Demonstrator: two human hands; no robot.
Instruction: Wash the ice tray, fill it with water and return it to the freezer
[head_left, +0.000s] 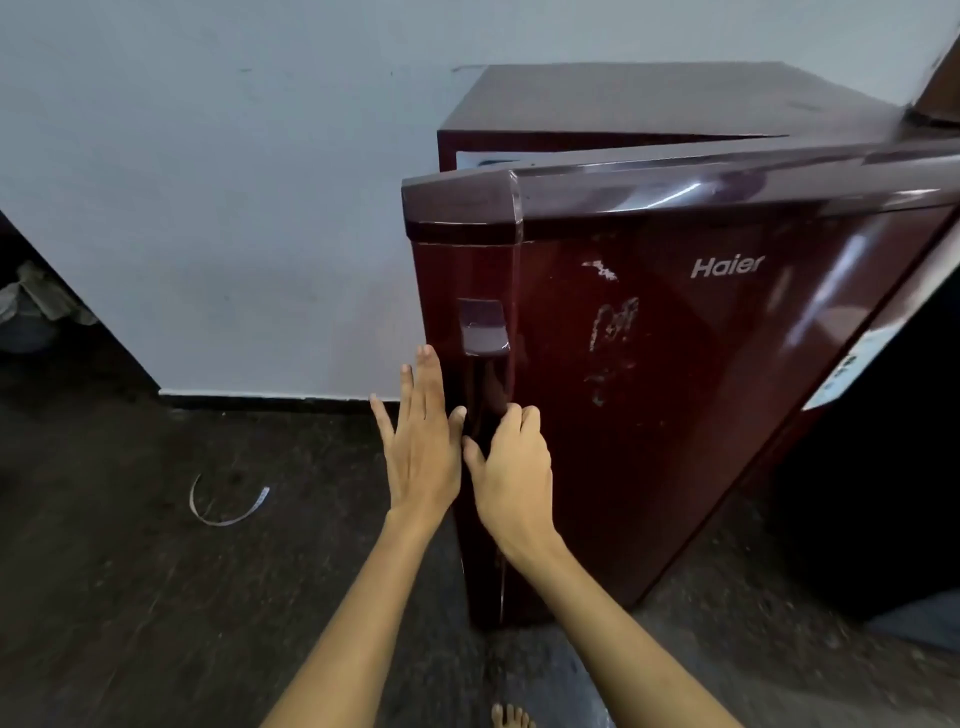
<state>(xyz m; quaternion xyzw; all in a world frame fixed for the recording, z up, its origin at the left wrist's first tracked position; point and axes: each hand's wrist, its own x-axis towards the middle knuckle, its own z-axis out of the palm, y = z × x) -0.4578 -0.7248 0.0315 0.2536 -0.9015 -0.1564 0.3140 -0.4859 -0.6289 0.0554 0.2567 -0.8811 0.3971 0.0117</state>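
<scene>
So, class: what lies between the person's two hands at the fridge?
In the head view, the door's handle-side edge lies between them: the left hand is flat beside it with straight fingers, and the right hand curls at its front.

The fridge (649, 364) is a small, single-door unit in glossy dark maroon, standing on the floor against a pale wall. Its door (675, 338) stands ajar, swung out from the cabinet at the left edge, with a wedge-shaped gap along the top. The door front carries a silver "Haier" logo and scuffed, peeling patches. A recessed handle (483, 327) sits near the door's left edge.
</scene>
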